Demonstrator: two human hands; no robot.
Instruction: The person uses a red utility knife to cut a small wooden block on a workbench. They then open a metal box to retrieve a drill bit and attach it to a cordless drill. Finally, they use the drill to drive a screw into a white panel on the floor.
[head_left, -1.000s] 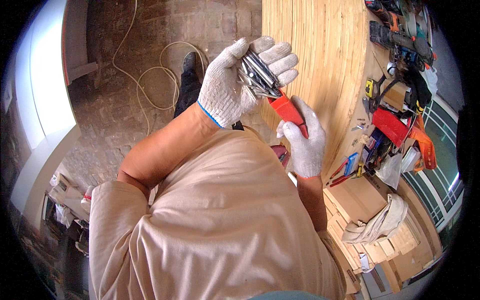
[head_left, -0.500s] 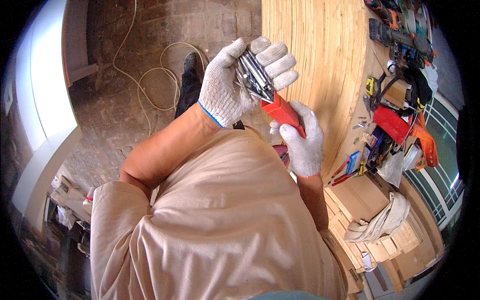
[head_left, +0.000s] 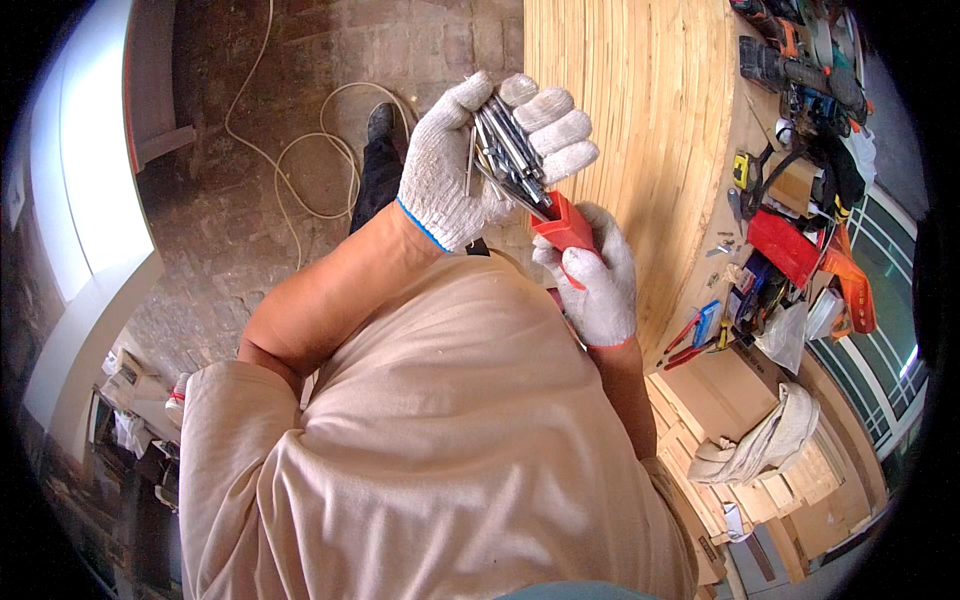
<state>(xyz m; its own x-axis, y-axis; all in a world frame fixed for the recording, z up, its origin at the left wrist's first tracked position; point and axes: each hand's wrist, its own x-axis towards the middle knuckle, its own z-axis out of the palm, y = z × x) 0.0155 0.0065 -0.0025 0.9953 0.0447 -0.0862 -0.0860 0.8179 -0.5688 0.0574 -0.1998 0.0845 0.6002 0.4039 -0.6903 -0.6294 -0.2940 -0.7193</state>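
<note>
The left hand, in a whitish knit glove with a blue cuff edge, lies palm up and half open, fingers loosely extended, cradling a bunch of metal bits rather than clenching it. The bits are slender and straight, mostly bright silver with darker grey and near-black lengths among them. Most lie roughly side by side, slanting toward the other hand; one thin silvery piece rests apart at the thumb side of the palm.

Just beside the palm, the right hand, gloved alike, is closed around a red case. The case is a slim, boxy sleeve with flat sides, its mouth turned to the bits. Their lower ends meet that mouth; how far any reach inside is unclear.

Beyond the right hand's fingers spreads a pale, streaked wooden surface. Farther out past the left wrist, a cream cable loops over the floor.
</note>
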